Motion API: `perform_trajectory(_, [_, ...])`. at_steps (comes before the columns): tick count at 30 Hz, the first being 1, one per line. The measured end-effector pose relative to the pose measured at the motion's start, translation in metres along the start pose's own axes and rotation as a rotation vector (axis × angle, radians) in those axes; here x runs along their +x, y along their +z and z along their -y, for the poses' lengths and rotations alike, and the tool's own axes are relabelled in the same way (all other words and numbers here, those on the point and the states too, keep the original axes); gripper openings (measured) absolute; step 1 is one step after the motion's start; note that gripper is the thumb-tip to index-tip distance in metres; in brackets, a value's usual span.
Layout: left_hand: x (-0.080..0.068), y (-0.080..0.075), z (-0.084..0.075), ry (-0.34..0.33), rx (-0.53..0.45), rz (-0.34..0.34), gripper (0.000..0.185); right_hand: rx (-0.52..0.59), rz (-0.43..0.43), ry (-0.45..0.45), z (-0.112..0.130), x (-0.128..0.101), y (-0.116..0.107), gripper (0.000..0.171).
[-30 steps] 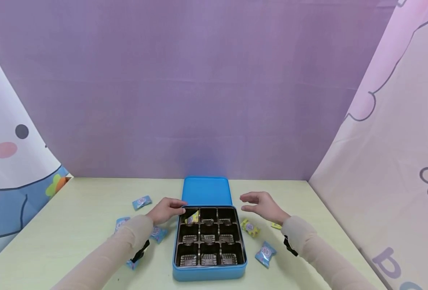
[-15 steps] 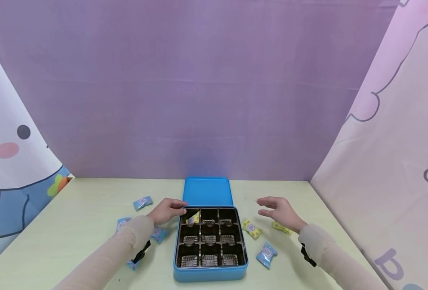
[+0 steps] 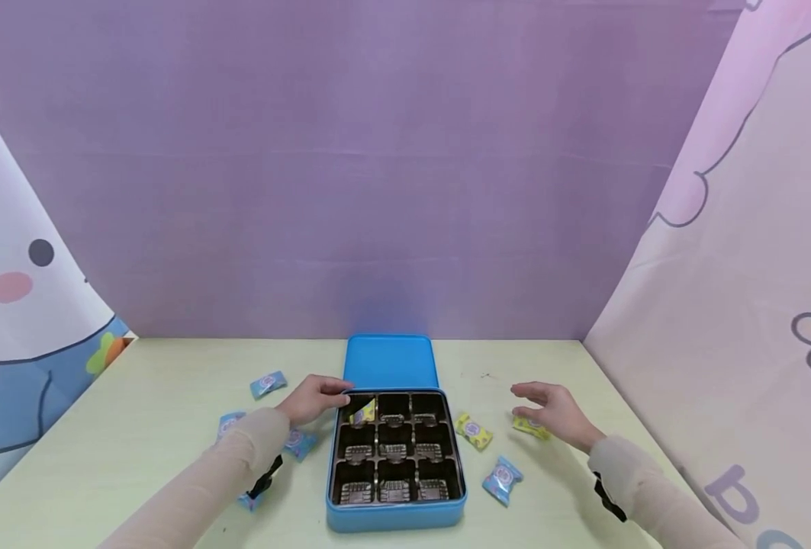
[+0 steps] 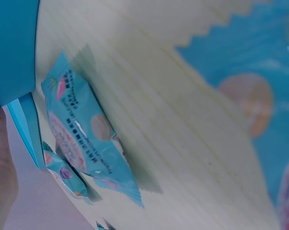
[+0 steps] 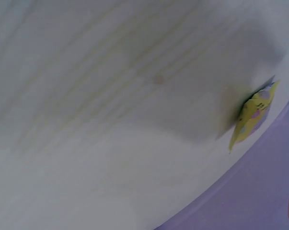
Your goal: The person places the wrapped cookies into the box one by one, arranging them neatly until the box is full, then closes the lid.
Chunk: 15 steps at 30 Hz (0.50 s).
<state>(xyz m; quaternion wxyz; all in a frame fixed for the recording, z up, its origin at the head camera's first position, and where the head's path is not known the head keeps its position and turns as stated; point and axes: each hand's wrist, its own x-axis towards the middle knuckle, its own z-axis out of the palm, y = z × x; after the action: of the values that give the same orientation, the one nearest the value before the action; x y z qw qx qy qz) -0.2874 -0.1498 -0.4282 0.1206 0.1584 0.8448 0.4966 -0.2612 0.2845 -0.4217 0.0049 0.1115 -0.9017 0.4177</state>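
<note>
A blue tin [image 3: 395, 518] with a dark nine-compartment tray [image 3: 396, 461] stands in the middle of the table, its blue lid [image 3: 391, 361] tipped back behind it. At the far left corner my left hand [image 3: 312, 400] holds the rim between thumb and fingers. One yellow-wrapped candy [image 3: 362, 412] sits in the far left compartment. My right hand [image 3: 555, 412] hovers with fingers apart at a yellow-wrapped candy [image 3: 532, 427], partly covering it. Another yellow candy [image 3: 474, 431] and a blue-wrapped candy [image 3: 503, 480] lie between that hand and the tin.
Several blue-wrapped candies lie left of the tin, among them one near the back [image 3: 268, 384] and one beside the tin [image 4: 89, 132]. My left forearm partly hides some. A purple cloth [image 3: 378, 168] hangs behind the table [image 3: 185, 381], with printed cloths at both sides.
My right hand has moved right and slightly nearer, from beside the tin's far right corner to the rightmost yellow candy. My left hand stays at the tin's corner.
</note>
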Motion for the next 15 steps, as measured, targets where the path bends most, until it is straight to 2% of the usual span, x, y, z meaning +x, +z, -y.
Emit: perform_trajectory(15, [0.002,0.001,0.005,-0.017,-0.024,0.002,0.041,-0.006,-0.027,0.031,-0.015,-0.01,-0.002,0.043])
